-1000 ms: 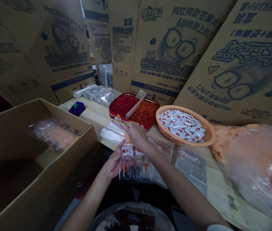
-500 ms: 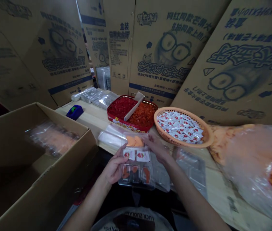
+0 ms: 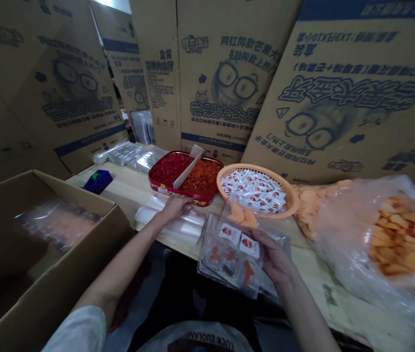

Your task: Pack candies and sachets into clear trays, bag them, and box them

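Note:
My right hand (image 3: 275, 256) grips the right side of a clear plastic tray (image 3: 218, 268) with small compartments. Orange-red bits lie in its lower compartments, two white sachets (image 3: 249, 246) with red prints across its middle, and peach-coloured slices (image 3: 242, 215) at its far end. On the left, my left hand (image 3: 175, 208) reaches over a stack of clear plastic bags (image 3: 183, 227), its fingers stretched toward the near wall of a red tin (image 3: 207, 199). The tin holds dark red bits on one side and orange-red bits on the other, parted by a cardboard strip (image 3: 189, 168).
An orange basket (image 3: 291, 195) of sachets stands right of the tin. Beyond it lies a large clear bag (image 3: 343, 234) of orange slices. An open carton (image 3: 119, 215) is at left, near a blue tape dispenser (image 3: 98, 181). Upright cardboard (image 3: 225, 132) lines the back.
My left hand has let go of the tray and moved up to the plastic bags. My right hand now holds the tray, shifted right and tilted. The view has turned right.

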Motion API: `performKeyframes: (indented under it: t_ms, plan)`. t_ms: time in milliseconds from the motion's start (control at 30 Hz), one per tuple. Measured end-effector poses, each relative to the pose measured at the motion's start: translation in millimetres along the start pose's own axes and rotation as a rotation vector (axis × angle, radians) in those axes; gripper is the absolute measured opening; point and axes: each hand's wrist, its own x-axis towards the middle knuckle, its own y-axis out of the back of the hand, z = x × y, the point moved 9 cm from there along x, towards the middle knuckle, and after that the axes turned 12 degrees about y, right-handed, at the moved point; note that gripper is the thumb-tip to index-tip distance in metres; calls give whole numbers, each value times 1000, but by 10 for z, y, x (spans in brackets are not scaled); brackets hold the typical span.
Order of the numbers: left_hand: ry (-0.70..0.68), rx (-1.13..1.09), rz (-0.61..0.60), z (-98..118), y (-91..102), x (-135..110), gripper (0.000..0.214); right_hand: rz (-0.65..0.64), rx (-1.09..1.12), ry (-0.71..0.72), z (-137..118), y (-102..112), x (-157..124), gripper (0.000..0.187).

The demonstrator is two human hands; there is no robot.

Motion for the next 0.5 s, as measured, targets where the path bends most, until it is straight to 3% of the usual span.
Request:
performKeyframes:
  t_ms: [233, 367, 500]
  plan:
    - [-65, 196, 14, -179, -86, 114, 15, 17, 8, 40, -169, 241, -97, 18]
    - [-116, 202, 71, -154, -74, 95, 8, 29, 16, 96, -212, 339, -62, 15]
    - [-174, 162, 80, -101, -61, 32, 15, -3, -1, 123, -200, 366, -29, 16]
